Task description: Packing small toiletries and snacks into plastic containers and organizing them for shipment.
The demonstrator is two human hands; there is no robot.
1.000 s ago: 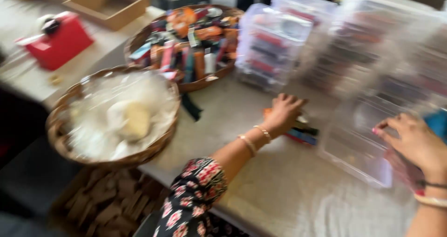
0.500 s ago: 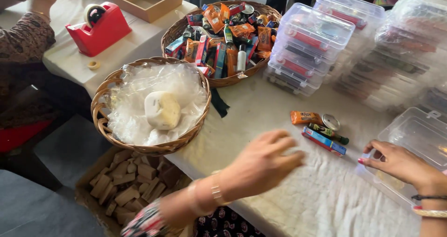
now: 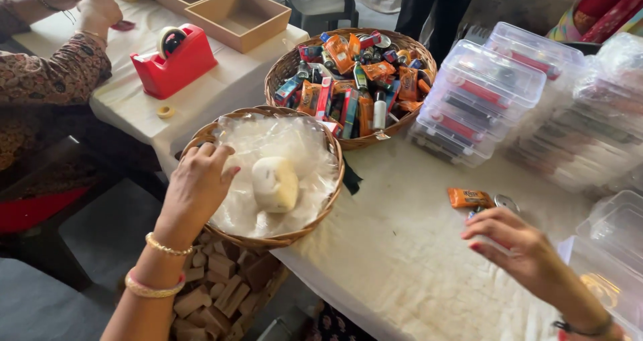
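Observation:
My left hand (image 3: 197, 183) rests with curled fingers on the near left rim of a wicker basket (image 3: 307, 224) lined with clear plastic sheets; a pale cream soap-like block (image 3: 276, 183) lies in its middle. My right hand (image 3: 519, 247) hovers over the white cloth near a few small items: an orange packet (image 3: 469, 197) and a round metal piece (image 3: 506, 202). Its fingers are bent around something small and thin that I cannot make out.
A second wicker basket (image 3: 281, 73) holds several colourful small packets and bottles. Stacked clear plastic boxes (image 3: 489, 90) stand at the right. A red tape dispenser (image 3: 175, 61), cardboard trays (image 3: 238, 19) and another person's hands (image 3: 87, 3) are at the far left. Wooden blocks (image 3: 221, 284) lie below.
My left hand swung left from the table's middle to the rim of the plastic-lined basket. My right hand drew in toward the small items. The view shifted left.

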